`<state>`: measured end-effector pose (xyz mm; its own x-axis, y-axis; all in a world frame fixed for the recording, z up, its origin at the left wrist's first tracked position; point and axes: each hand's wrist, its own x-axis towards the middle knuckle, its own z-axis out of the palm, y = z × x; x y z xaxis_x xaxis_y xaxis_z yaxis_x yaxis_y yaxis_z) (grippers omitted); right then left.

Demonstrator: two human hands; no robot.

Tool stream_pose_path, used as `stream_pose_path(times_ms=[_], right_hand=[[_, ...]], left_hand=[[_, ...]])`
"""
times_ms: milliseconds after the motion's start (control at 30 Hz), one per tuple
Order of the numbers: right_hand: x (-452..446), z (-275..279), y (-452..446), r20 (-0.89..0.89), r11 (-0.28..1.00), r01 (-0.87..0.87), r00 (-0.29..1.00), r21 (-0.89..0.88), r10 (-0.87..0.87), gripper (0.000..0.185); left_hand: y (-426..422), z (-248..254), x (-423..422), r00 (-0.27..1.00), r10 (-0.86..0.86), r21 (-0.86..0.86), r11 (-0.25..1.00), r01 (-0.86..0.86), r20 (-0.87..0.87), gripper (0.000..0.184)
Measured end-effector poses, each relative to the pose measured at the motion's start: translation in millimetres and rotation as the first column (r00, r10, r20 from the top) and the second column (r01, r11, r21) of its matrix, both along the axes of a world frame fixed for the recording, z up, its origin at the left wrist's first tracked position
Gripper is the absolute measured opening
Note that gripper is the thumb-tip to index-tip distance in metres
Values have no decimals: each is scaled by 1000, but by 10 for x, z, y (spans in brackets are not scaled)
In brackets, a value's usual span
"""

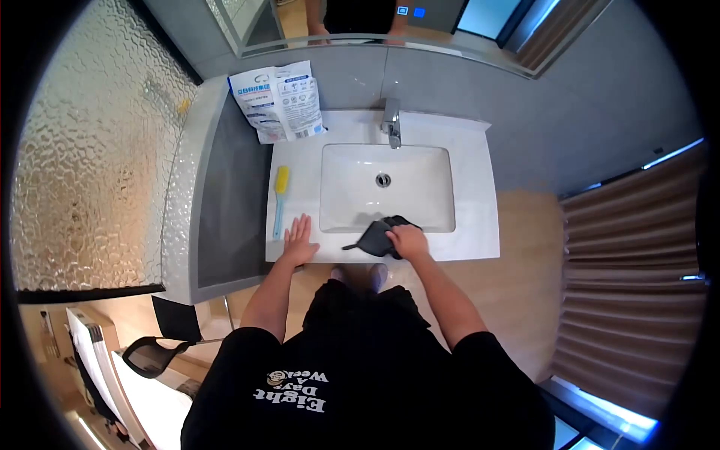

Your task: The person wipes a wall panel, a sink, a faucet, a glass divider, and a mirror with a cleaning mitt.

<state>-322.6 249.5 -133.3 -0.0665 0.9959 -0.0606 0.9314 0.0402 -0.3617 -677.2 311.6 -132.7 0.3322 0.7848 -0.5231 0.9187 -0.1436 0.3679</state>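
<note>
My right hand [409, 241] is closed on a dark grey cloth [373, 240], bunched at the front rim of the white sink [352, 217]. A narrow strip of the cloth sticks out to the left over the counter. The palm covers part of the cloth, and its far edge hangs over the basin. My left hand [301, 243] lies flat on the white counter [304, 195] left of the sink, its fingers spread and holding nothing. Just beyond it lies a brush [280, 202] with a pale blue handle and a yellow head.
A white and blue printed bag [279, 101] stands at the back left of the counter. The chrome faucet [391, 124] rises behind the sink, above a round drain [383, 180]. A mirror [412, 30] hangs on the wall. Brown curtains [622, 277] are at the right.
</note>
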Motion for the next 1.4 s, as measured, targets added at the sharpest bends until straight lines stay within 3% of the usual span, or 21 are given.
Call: stream_pose_path(times_ms=[100, 233, 300, 367, 433, 567, 700, 767, 1100, 1200, 1300, 1400], right_hand=[[642, -23, -133, 26, 998, 69, 997, 5, -69, 42], [1359, -40, -258, 22, 997, 73, 997, -1, -73, 42], [1459, -2, -246, 3, 992, -98, 995, -77, 98, 40], [1527, -129, -142, -21, 973, -105, 994, -203, 103, 40], [1492, 103, -78, -33, 948, -123, 992, -295, 119, 39], [1480, -46, -86, -72, 955, -203, 979, -214, 192, 38], [1289, -8, -79, -54, 970, -130, 991, -207, 121, 38], [1157, 10, -50, -81, 945, -82, 995, -318, 59, 41], [-724, -103, 377, -275, 961, -212, 948, -178, 158, 44], [-621, -44, 341, -275, 968, -237, 939, -87, 206, 45], [-201, -38, 254, -193, 967, -148, 975, -207, 108, 44], [465, -15, 167, -133, 955, -160, 983, -250, 130, 45]], left_hand=[[35, -15, 93, 997, 79, 9, 997, -79, 10, 108], [16, 6, 94, 998, 60, 51, 997, -59, -25, 111], [14, 3, 115, 997, 72, 21, 997, -72, -8, 115], [-5, 30, 173, 994, 81, 13, 997, -80, -71, 118], [12, 39, 194, 991, 74, -9, 997, -75, -111, 120], [-17, -10, 151, 997, 83, 20, 996, -83, -8, 120], [-44, -67, 131, 996, 94, 29, 995, -94, 1, 121], [-79, -57, 127, 996, 91, 39, 995, -92, 23, 122], [-25, -54, 135, 995, 92, 49, 995, -91, -25, 123], [-68, -88, 126, 995, 95, 75, 993, -94, -4, 123], [-28, -12, 143, 995, 101, 79, 992, -100, -2, 123], [-58, 2, 163, 994, 109, 57, 992, -109, -3, 121]])
